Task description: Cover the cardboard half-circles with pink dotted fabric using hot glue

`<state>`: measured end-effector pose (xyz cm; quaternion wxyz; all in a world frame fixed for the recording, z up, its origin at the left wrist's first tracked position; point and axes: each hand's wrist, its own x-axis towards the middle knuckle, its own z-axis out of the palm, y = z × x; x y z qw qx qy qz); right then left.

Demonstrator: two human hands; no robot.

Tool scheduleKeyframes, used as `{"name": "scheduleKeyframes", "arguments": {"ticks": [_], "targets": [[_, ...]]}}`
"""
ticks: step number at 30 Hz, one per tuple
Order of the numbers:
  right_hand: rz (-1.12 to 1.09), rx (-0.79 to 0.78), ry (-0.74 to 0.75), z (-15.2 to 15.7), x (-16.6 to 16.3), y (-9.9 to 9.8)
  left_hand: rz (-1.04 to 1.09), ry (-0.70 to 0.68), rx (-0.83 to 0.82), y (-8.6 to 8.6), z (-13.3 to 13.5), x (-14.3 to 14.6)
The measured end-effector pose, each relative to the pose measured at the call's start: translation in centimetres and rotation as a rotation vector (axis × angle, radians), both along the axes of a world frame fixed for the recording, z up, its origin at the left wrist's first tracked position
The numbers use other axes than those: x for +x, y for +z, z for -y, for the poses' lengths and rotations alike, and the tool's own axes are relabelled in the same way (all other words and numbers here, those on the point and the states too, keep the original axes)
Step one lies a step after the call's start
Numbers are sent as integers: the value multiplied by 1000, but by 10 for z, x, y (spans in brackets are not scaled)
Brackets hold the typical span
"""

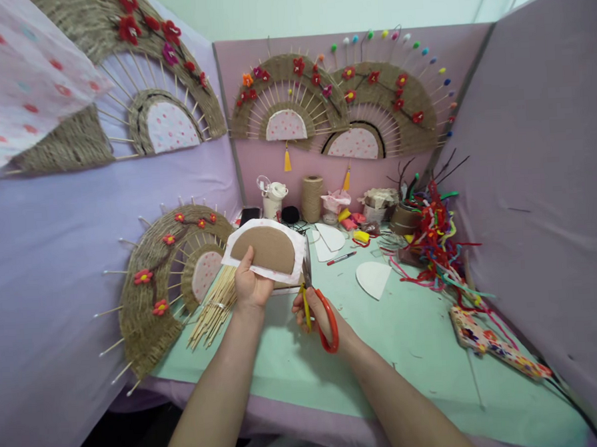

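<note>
My left hand grips the bottom edge of a brown cardboard half-circle backed by white dotted fabric, held upright above the green table. My right hand is closed through the red and yellow handles of a pair of scissors. The blades point up at the fabric's right edge. A bundle of bamboo skewers lies just left of my left hand.
A jute fan with red flowers leans at the table's left. White half-circle cutouts, a red pen, a twine spool, pipe cleaners and a patterned fabric piece lie around. More fans hang on the purple partitions.
</note>
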<state>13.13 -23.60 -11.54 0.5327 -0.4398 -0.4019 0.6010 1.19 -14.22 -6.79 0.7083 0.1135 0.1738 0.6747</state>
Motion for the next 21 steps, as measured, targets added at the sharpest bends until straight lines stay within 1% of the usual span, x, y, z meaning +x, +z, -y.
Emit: {"name": "scheduleKeyframes", "arguments": {"ticks": [3, 9, 16, 21], "targets": [[-60, -27, 1, 0, -2, -2, 15, 7, -13, 0, -1, -1], [-133, -49, 91, 0, -6, -13, 29, 76, -35, 1, -4, -1], [-116, -113, 90, 4, -11, -8, 36, 116, -36, 0, -5, 1], [-94, -130, 75, 5, -13, -7, 31, 66, -29, 1, -5, 1]]}}
